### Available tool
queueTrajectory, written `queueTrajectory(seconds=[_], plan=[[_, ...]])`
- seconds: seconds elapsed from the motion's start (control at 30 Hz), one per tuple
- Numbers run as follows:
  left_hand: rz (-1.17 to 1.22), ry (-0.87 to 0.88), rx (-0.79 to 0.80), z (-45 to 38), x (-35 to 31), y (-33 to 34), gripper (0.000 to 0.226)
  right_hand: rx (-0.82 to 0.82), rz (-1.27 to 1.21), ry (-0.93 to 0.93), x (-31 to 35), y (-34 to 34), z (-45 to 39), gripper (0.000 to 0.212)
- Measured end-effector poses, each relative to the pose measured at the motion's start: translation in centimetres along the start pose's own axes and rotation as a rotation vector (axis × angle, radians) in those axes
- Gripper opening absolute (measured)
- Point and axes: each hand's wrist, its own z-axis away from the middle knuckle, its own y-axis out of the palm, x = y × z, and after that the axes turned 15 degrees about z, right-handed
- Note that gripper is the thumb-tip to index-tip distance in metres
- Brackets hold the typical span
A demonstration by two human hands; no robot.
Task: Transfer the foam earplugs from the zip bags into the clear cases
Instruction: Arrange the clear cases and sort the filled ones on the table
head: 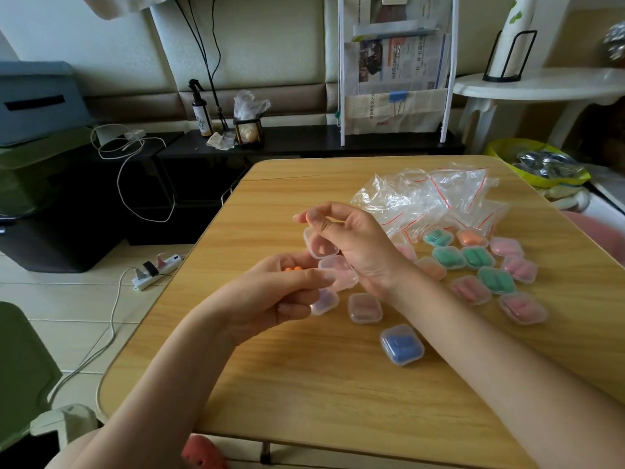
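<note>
- Left hand (284,292), near-left of table centre: fingers curled round two orange foam earplugs (293,269), thumb laid across the corner of an open clear case (338,273). Judged: the plugs are kept in the palm so they can be fed straight into that case.
- Right hand (351,245) sits just beyond and above the case; thumb and forefinger are pinched together at the far-left tip. Whether anything is between them, I cannot tell. The case's hinged lid (319,247) stands open under this hand.
- Filled cases (497,265) lie closed in a loose cluster on the right half of the wooden table (304,384): green, pink and orange contents. One blue-filled case (401,345) lies nearer, apart from the cluster.
- Zip bags (436,198), crumpled with red seal strips, are heaped at the far right; they look emptied, so judged discard pile.
- Judged stage: late in the batch, orange pair not yet seated.
</note>
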Motion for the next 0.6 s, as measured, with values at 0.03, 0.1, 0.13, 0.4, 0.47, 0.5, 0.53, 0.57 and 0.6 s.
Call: queueTrajectory(seconds=[0.03,0.1,0.13,0.4,0.47,0.5,0.53,0.57,0.6], plan=[[0.032,-0.004,0.011,0.0,-0.1,0.0,0.019,0.002,-0.025,0.006,0.1,0.0,0.0,0.013],[0.11,-0.014,-0.01,0.1,-0.2,0.3,0.013,0.005,-0.09,0.041,0.2,0.1,0.0,0.011],[0.146,-0.024,-0.035,0.1,-0.2,0.6,0.009,0.003,-0.137,0.072,0.3,0.1,0.0,0.012],[0.521,0.148,-0.252,-1.1,-0.2,0.4,0.042,-0.266,0.461,-0.172,-0.4,0.3,-0.1,0.015],[0.635,0.236,-0.304,-1.5,-0.4,0.0,0.043,-0.284,0.547,-0.336,0.0,0.6,0.2,0.015],[0.659,0.267,-0.319,-1.6,-0.5,-0.1,0.045,-0.26,0.583,-0.394,0.0,0.7,0.3,0.014],[0.652,0.288,-0.323,-1.7,-0.5,-0.3,0.047,-0.227,0.618,-0.432,-0.1,0.9,0.4,0.012],[0.622,0.298,-0.318,-1.6,-0.3,-0.4,0.049,-0.192,0.651,-0.446,-0.2,1.2,0.4,0.011],[0.585,0.3,-0.307,-1.6,-0.2,-0.3,0.05,-0.16,0.68,-0.449,-0.3,1.5,0.4,0.01]])
